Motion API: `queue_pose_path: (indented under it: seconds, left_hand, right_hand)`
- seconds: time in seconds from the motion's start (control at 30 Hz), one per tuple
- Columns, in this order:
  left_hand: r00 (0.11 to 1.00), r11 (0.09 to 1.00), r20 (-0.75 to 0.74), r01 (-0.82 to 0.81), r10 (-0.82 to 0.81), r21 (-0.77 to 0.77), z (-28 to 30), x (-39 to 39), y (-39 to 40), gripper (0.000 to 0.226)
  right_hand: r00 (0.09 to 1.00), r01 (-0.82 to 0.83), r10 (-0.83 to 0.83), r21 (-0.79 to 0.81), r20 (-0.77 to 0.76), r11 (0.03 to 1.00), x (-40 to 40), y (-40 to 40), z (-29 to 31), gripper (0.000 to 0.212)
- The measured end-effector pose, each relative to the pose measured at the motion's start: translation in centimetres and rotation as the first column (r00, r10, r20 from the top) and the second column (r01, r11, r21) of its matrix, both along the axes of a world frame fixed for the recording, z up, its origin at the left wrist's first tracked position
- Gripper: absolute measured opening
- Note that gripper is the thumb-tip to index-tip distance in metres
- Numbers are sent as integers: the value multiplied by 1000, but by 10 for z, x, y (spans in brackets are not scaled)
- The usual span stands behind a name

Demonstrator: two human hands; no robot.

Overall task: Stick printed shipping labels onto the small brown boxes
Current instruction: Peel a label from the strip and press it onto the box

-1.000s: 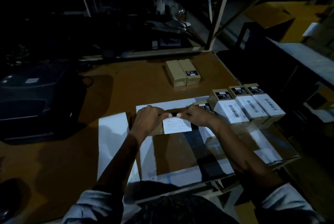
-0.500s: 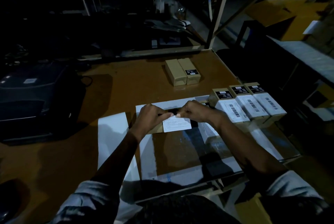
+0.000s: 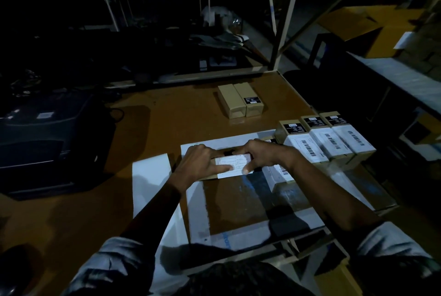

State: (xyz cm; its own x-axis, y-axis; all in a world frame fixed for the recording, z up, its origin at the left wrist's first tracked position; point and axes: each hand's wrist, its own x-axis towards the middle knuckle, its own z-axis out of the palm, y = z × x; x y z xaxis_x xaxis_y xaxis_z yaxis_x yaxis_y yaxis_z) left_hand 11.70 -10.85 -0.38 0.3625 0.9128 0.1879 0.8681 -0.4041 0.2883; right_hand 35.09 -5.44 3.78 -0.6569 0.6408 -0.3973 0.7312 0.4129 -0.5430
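A small brown box lies on its side in the middle of the table, mostly hidden by my hands. A white shipping label covers its top face. My left hand grips the box's left end, thumb pressing on the label. My right hand grips the right end, its thumb tip on the label's lower right corner. Three labelled boxes stand side by side at the right. One more labelled box lies under my right wrist. Two plain brown boxes sit farther back.
A white backing sheet lies left of my hands. A flat brown board with white borders lies under the work spot. A dark printer fills the table's left side. A shelf post rises at the far right corner.
Both thumbs have slid from the label's top edge down across its face. The box and the other boxes stay where they were.
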Motion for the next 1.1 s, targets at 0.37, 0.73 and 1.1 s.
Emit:
queue_pose_path:
  seconds: [0.37, 0.73, 1.1]
  left_hand:
    - [966, 976, -164, -181, 199, 120, 2, 12, -2, 54]
    - [968, 994, -229, -90, 104, 69, -5, 9, -8, 94]
    - [922, 946, -215, -318, 323, 57, 4, 30, -15, 78]
  right_hand:
    - [985, 154, -138, 171, -106, 973, -6, -10, -9, 35]
    - [999, 32, -32, 65, -9, 997, 7, -11, -20, 83]
    - [973, 182, -154, 162, -173, 970, -1, -23, -18, 35]
